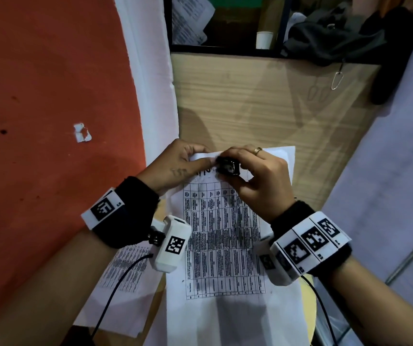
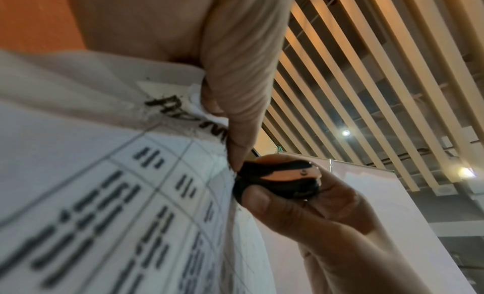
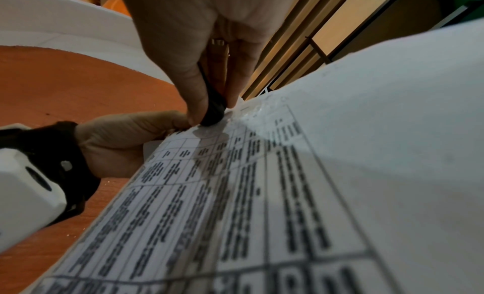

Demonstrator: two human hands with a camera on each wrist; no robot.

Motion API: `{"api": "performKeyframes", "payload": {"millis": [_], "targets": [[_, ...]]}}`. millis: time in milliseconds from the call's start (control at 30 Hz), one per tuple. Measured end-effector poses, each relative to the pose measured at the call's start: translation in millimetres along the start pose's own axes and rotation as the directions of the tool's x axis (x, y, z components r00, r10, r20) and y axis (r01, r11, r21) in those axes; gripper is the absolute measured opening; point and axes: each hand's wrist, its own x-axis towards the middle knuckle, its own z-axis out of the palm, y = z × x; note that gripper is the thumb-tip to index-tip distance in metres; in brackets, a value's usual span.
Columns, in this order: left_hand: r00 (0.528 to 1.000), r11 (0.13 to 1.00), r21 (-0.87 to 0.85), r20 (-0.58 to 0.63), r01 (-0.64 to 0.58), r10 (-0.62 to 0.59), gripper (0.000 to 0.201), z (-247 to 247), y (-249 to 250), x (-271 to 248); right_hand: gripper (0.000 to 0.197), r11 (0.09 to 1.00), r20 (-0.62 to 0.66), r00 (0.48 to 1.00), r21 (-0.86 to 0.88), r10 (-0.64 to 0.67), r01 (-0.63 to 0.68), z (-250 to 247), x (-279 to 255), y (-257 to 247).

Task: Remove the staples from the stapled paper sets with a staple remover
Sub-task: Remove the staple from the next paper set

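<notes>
A stapled paper set (image 1: 221, 236) printed with a table lies in front of me, its top edge lifted off the wooden desk (image 1: 263, 101). My left hand (image 1: 175, 163) pinches the top left corner of the paper set (image 2: 86, 174) between thumb and fingers. My right hand (image 1: 258, 176) grips a black staple remover (image 1: 228, 167) and holds its front end against the top edge, right beside the left thumb (image 2: 235, 103). The staple remover (image 2: 277, 178) shows a metal side plate; its jaws are hidden against the paper set (image 3: 261, 184). The staple remover (image 3: 213, 110) touches crumpled paper there. No staple is visible.
A second printed sheet (image 1: 123, 270) lies under my left wrist. An orange wall (image 1: 50, 96) rises on the left. At the back, a shelf holds a white paper cup (image 1: 264, 39), loose papers (image 1: 190, 18) and a dark bag (image 1: 337, 38). A metal clip (image 1: 336, 79) hangs above the desk.
</notes>
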Motion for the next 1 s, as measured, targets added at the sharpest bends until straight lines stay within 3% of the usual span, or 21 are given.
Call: {"api": "performKeyframes", "payload": {"millis": [300,467,533,600,667,700,833,933,1000], "targets": [[0.999,0.999,0.014,-0.023,0.034,-0.034,0.007,-1,-4,3,0.030,0.958,0.007,0.984,0.228,0.175,-0.172,5,-2,0],[0.997,0.997,0.065,-0.061,0.046,-0.042,0.009,-3,-10,5,0.039,0.905,0.102,0.966,0.339,0.237,-0.258,2,1,-3],[0.996,0.997,0.065,-0.069,0.052,-0.047,0.010,-6,-14,6,0.035,0.875,0.063,0.954,0.384,0.292,-0.293,0,2,-4],[0.996,0.998,0.051,-0.079,0.047,-0.043,0.011,-7,-18,7,0.026,0.776,0.020,0.902,0.502,0.431,-0.382,-1,2,-5],[0.994,0.997,0.060,-0.102,0.050,-0.044,0.013,-7,-20,8,0.022,0.612,0.041,0.801,0.622,0.597,-0.488,3,1,-8],[0.992,0.996,0.066,-0.113,0.055,-0.047,0.015,-6,-21,9,0.021,0.572,0.055,0.759,0.622,0.649,-0.534,7,0,-8],[0.989,0.994,0.101,-0.146,0.051,-0.035,0.010,-3,-21,11,0.010,0.513,0.115,0.654,0.527,0.748,-0.678,27,0,-13],[0.987,0.987,0.156,-0.164,0.025,0.001,0.013,-2,-22,13,0.008,0.481,0.179,0.609,0.461,0.773,-0.746,35,6,-17],[0.985,0.984,0.181,-0.171,0.006,0.026,0.015,-2,-22,13,0.008,0.408,0.248,0.564,0.475,0.788,-0.779,37,10,-19]]}}
